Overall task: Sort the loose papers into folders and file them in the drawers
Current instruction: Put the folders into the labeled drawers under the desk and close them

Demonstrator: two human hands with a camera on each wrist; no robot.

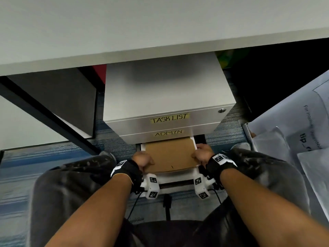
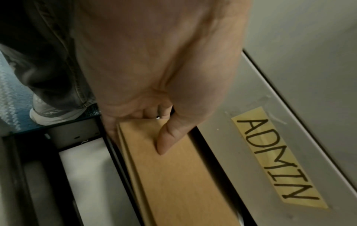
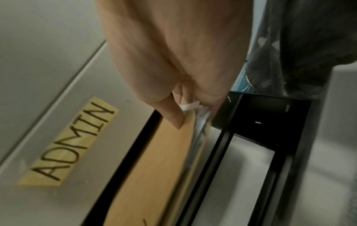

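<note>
Folder (image 1: 170, 155), brown card: held edge-on over the open bottom drawer (image 1: 175, 178), just below the closed drawer front labelled ADMIN (image 1: 168, 133). White sheets are seen between its covers in the right wrist view. Cabinet (image 1: 167, 97), grey metal, is set under the desk (image 1: 142, 27); its upper drawer is labelled TASK LIST (image 1: 169, 118). Loose papers (image 1: 295, 125) are stacked at the right. Left hand (image 1: 142, 160) is clamped on the folder's left end, thumb on the cover. Right hand (image 1: 203, 154) is pinched on the right end.
</note>
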